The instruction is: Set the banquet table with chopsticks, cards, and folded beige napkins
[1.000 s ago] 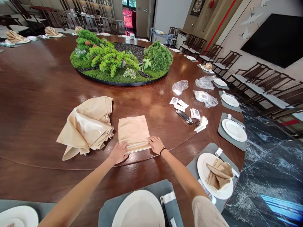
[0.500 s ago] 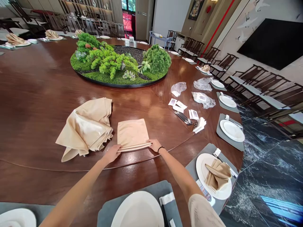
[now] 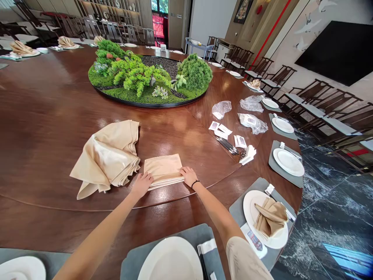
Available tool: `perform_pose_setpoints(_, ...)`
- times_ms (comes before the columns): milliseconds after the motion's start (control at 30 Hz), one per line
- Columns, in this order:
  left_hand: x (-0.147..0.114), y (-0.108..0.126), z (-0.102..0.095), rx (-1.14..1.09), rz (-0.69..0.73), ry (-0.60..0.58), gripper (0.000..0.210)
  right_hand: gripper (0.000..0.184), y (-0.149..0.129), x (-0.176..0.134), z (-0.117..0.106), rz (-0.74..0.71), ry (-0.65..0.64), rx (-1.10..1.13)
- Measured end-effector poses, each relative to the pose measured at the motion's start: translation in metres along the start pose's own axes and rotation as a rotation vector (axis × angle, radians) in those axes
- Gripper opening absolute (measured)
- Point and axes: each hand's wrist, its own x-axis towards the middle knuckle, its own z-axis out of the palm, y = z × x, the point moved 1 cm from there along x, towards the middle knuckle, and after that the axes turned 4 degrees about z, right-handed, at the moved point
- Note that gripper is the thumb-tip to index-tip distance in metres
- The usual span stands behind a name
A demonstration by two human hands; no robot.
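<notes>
A beige cloth napkin [image 3: 163, 163] lies on the brown wooden table, its near part folded over in layered strips. At its left edge my left hand [image 3: 142, 183] has its fingertips curled onto the fold. Opposite it, my right hand [image 3: 189, 176], with a dark band at the wrist, grips the right end of the same fold. The thumbs are mostly hidden. Left of the napkin sits a loose heap of beige napkins [image 3: 107, 155], touched by neither hand.
A white plate [image 3: 171, 260] on a grey placemat is nearest me. To the right, another plate bears a folded napkin [image 3: 271, 216]. Chopsticks [image 3: 227, 146], small packets [image 3: 240, 141] and plastic bags [image 3: 252, 123] lie farther right. A planted centrepiece [image 3: 151, 77] stands at mid-table.
The napkin's near fold has been turned away from me, so the napkin is now shorter. Both hands moved slightly forward with it, onto the top of the fold.
</notes>
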Motion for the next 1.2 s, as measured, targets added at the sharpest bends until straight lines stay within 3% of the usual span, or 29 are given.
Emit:
perform_pose_setpoints(100,0.005,0.016,0.002,0.015,-0.005,-0.044,0.023,0.039,-0.002,-0.001,-0.001,0.005,-0.019,-0.094)
perform_pose_setpoints(233,0.012,0.031,0.003,-0.033,0.041,-0.052,0.041,0.041,0.001,-0.003,0.0,0.04,-0.014,0.004)
perform_pose_setpoints(367,0.018,0.041,0.005,-0.097,0.125,-0.093,0.038,0.049,0.015,-0.005,0.008,0.097,-0.011,0.334)
perform_pose_setpoints(467,0.02,0.043,0.01,-0.12,0.175,-0.11,0.036,0.059,0.029,-0.005,0.016,0.273,-0.026,0.611)
perform_pose_setpoints(533,0.019,0.043,0.012,-0.121,0.189,-0.112,0.038,0.06,0.036,-0.005,0.02,0.36,-0.073,0.778)
perform_pose_setpoints(700,0.017,0.044,0.014,-0.104,0.185,-0.12,0.046,0.057,0.038,-0.004,0.019,0.4,-0.211,1.084)
perform_pose_setpoints(1000,0.016,0.045,0.011,-0.174,0.138,-0.148,0.048,0.067,0.038,-0.008,0.014,0.369,-0.414,0.964)
perform_pose_setpoints(1067,0.017,0.045,0.01,-0.191,0.137,-0.153,0.048,0.066,0.04,-0.008,0.013,0.351,-0.386,0.919)
perform_pose_setpoints(1200,0.017,0.044,0.01,-0.196,0.141,-0.159,0.049,0.061,0.042,-0.008,0.01,0.385,-0.187,0.761)
